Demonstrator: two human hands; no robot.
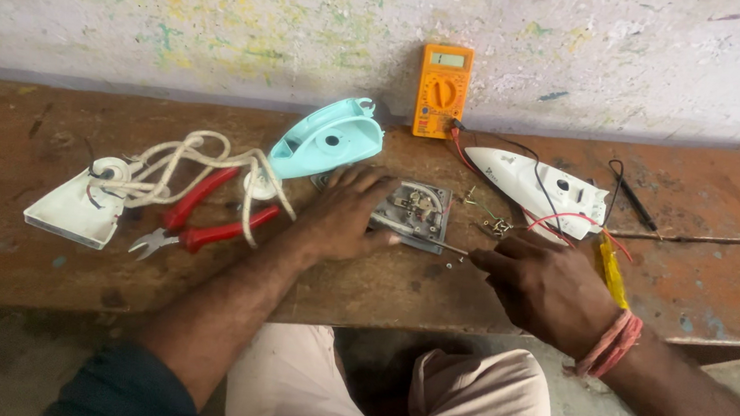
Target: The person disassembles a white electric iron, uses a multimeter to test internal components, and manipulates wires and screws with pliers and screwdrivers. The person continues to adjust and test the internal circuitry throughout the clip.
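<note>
At middle of wooden desk (399,289), grey metal soleplate (413,213) lying flat. Left hand (343,215) pressing on its left edge, fingers spread apart. Right hand (544,288) holding thin screwdriver (425,237), fingers clamped on handle, tip resting on soleplate. Red pliers (197,221) lying near left, orange multimeter (442,90) leaning against wall.

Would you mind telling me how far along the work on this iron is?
Done: the iron is apart, its teal cover and white shell set aside. In hand: the left hand steadies the metal soleplate while the right hand works a thin tool on it. Left: every part remains separate, nothing reassembled.
</note>
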